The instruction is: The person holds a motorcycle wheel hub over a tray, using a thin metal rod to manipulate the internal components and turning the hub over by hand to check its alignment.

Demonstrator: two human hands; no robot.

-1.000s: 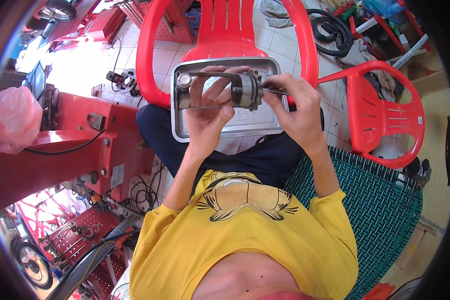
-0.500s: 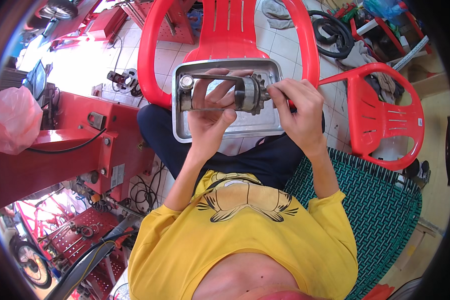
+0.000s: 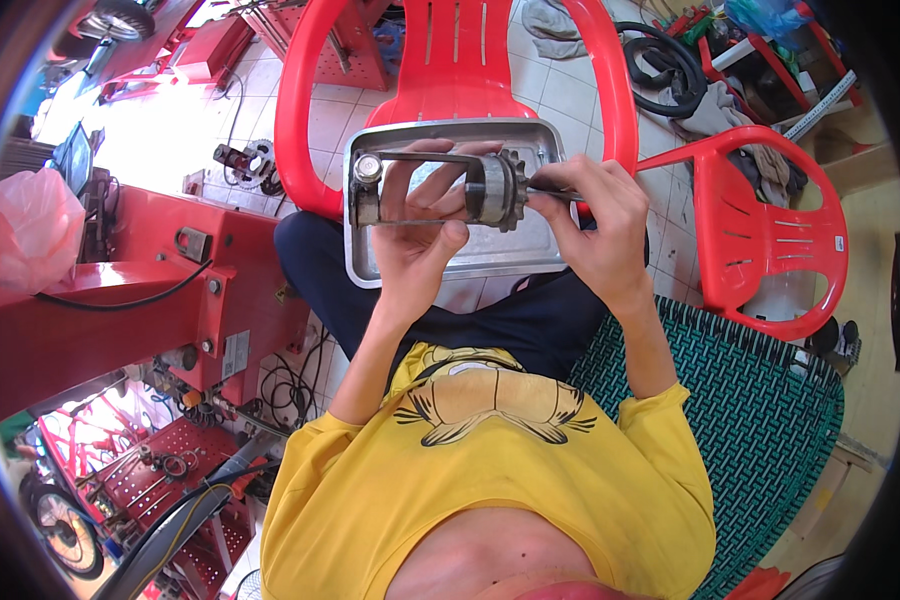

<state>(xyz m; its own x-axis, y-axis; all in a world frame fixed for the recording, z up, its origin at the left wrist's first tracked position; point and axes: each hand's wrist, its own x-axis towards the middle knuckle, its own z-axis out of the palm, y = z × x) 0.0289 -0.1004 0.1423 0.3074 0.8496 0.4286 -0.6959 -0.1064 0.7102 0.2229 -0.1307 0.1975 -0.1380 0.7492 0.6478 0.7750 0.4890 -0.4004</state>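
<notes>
Below, metal tray (image 3: 515,248) — left fingers (image 3: 397,188) closed on toothed part (image 3: 488,192) (right fingers (image 3: 592,180) on rod (image 3: 556,191)).

yellow short-sleeved shirt (image 3: 490,465), cartoon print (image 3: 495,392), dark blue trousers (image 3: 495,322).

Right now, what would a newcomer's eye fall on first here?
Probably the red chair at the top centre and the yellow shirt filling the lower centre. Between them, over the metal tray, the left hand holds a toothed metal part, while the right hand pinches a thin dark piece at its toothed end.
</notes>
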